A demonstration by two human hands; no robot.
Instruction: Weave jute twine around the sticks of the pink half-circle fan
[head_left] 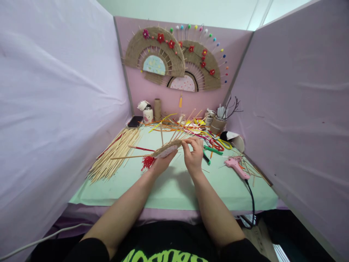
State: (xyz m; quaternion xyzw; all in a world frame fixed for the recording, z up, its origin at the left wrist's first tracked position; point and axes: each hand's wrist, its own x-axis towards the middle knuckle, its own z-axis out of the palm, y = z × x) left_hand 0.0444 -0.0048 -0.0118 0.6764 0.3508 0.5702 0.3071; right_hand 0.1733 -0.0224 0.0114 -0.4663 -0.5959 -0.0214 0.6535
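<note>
My left hand point(163, 162) grips a half-round fan base point(167, 148) from below, with its fingers partly hidden behind it. The base has a brown rim and a pale face, and it is held tilted above the table. Several thin sticks point(161, 134) fan out from its rim, some of them red. A red tassel point(148, 162) hangs at its left end. At the right end of the rim, my right hand point(193, 153) pinches with thumb and forefinger. Whether a stick or only the rim lies in that pinch is too small to tell.
Loose bamboo sticks point(114, 156) lie in a pile at left. Green-handled pliers point(214, 150) and a corded pink glue gun point(237, 168) lie at right. Scissors point(216, 145), a cardboard pot point(218, 125) and a jar point(148, 114) stand or lie farther back. Two decorated fans point(174, 65) hang on the back panel.
</note>
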